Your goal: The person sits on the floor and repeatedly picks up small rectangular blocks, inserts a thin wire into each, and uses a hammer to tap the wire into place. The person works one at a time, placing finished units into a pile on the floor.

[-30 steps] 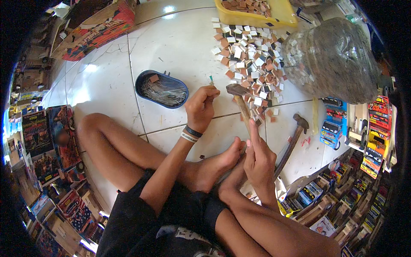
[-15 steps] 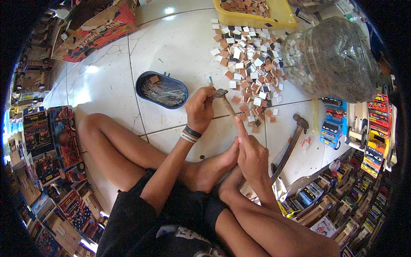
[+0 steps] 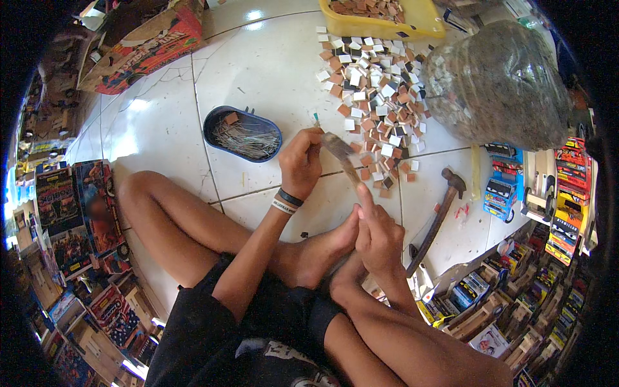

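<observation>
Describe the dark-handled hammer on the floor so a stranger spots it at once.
Find the large, bulging clear plastic bag at the upper right. Below it on the white tiled floor, right of the person's right hand, lies the dark brown-handled hammer, its head toward the bag. It rests unheld, unlike the paler wooden-handled hammer in that hand.

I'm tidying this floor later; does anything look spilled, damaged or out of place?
Yes. One brown square lies among the thin nails in the blue oval tray, unlike them. Small squares lie jumbled loose beside the yellow tub, perhaps spilled. Fine cracks mark the floor tiles at upper left.
</observation>
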